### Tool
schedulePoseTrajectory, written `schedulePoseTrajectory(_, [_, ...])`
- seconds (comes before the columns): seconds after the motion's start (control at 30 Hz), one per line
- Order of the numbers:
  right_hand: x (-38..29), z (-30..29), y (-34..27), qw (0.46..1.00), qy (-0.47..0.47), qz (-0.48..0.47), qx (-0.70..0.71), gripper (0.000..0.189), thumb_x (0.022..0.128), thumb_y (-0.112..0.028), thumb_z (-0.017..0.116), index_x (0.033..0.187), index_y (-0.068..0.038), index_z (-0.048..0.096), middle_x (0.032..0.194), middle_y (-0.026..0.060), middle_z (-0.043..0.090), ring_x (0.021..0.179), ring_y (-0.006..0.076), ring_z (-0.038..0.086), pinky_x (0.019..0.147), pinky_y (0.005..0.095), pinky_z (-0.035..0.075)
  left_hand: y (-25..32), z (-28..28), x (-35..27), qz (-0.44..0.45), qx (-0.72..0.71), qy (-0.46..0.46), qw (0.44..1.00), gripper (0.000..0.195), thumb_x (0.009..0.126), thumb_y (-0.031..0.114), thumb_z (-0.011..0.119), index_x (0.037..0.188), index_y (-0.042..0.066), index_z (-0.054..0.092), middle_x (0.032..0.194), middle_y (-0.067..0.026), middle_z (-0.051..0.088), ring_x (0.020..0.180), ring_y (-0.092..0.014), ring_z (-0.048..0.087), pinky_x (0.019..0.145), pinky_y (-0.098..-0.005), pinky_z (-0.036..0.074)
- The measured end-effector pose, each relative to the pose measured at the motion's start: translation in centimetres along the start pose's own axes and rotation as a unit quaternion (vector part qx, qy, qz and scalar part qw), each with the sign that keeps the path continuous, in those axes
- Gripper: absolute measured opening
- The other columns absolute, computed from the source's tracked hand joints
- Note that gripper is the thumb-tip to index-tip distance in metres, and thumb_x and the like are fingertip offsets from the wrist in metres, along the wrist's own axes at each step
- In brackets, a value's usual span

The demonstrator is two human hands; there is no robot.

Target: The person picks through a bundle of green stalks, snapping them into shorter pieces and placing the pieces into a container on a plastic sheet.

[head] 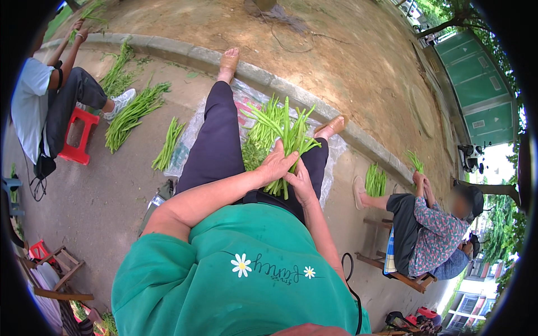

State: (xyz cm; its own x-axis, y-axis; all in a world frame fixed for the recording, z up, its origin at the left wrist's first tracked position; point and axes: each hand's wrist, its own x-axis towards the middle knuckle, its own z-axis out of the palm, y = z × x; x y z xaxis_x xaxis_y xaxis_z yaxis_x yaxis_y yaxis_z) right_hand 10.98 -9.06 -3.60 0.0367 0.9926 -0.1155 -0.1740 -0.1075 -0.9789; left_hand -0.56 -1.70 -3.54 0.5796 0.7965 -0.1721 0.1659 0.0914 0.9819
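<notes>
My left hand [275, 164] and my right hand [301, 180] are together over my lap, both closed around a bundle of long green vegetable stalks [296, 133]. The stalks fan out beyond my fingers, and their other ends stick out below my hands. Between my legs, a heap of more green stalks [265, 122] rests on a clear plastic sheet [332, 168]. Closer to my left thigh is a mound of finer green leaves or trimmings [253, 157]. The bundle partly hides the heap behind it.
A small stalk bundle [169, 145] and a larger pile [132, 115] lie on the pavement at left. A person sits near a red plastic stool [80, 136]; another, on a wooden chair [414, 282], holds greens at right. A stone kerb [256, 73] runs ahead of my feet.
</notes>
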Motion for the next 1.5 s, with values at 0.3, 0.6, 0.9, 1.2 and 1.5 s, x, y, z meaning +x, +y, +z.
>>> schedulePoseTrajectory(0.3, [0.3, 0.8, 0.1, 0.992, 0.124, 0.008, -0.006, 0.052, 0.078, -0.004, 0.059, 0.126, 0.001, 0.041, 0.116, 0.0093, 0.053, 0.106, 0.0172, 0.052, 0.092, 0.0293, 0.041, 1.6, 0.2, -0.7, -0.062, 0.050, -0.033, 0.996, 0.065, 0.086, 0.030, 0.056, 0.132, -0.004, 0.026, 0.114, -0.0254, 0.053, 0.107, -0.036, 0.053, 0.089, -0.0383, 0.042])
schedulePoseTrajectory(0.6, [0.2, 0.1, 0.5, 0.996, 0.089, 0.005, 0.008, 0.044, 0.080, -0.005, 0.059, 0.121, 0.001, 0.045, 0.111, 0.0068, 0.054, 0.100, 0.0137, 0.052, 0.087, 0.0283, 0.042, -2.4, -1.1, 1.6, -0.147, -0.337, -0.161, 0.916, 0.049, 0.082, 0.025, 0.070, 0.121, 0.004, 0.049, 0.109, -0.0092, 0.058, 0.096, -0.018, 0.057, 0.083, -0.0332, 0.048])
schedulePoseTrajectory(0.9, [0.3, -0.6, -0.3, 0.997, 0.079, -0.014, 0.004, 0.056, 0.076, -0.006, 0.059, 0.127, 0.001, 0.039, 0.122, 0.0097, 0.048, 0.112, 0.0179, 0.047, 0.096, 0.0308, 0.037, -1.0, 1.5, 0.9, 0.026, -0.188, -0.018, 0.982, 0.076, 0.081, 0.037, 0.068, 0.133, 0.000, 0.028, 0.116, -0.0164, 0.053, 0.104, -0.023, 0.053, 0.089, -0.0321, 0.042])
schedulePoseTrajectory(1.2, [1.0, -1.5, 1.1, 0.993, 0.117, 0.017, 0.014, 0.049, 0.080, -0.008, 0.060, 0.125, 0.001, 0.044, 0.116, 0.0078, 0.054, 0.103, 0.0161, 0.052, 0.090, 0.0296, 0.042, -1.8, 3.3, 0.7, 0.084, 0.094, -0.023, 0.992, 0.081, 0.088, 0.048, 0.049, 0.141, -0.001, 0.014, 0.138, -0.0269, 0.028, 0.129, -0.037, 0.031, 0.105, -0.0365, 0.026])
schedulePoseTrajectory(1.5, [1.3, -0.3, 1.6, 0.983, 0.182, -0.009, 0.034, 0.031, 0.088, -0.008, 0.051, 0.119, -0.002, 0.049, 0.107, 0.0054, 0.057, 0.092, 0.0137, 0.056, 0.079, 0.0289, 0.048, 0.3, 1.9, 0.2, 0.029, 0.010, -0.072, 0.997, 0.082, 0.081, 0.041, 0.059, 0.139, 0.000, 0.018, 0.134, -0.0290, 0.032, 0.126, -0.040, 0.032, 0.105, -0.0398, 0.027])
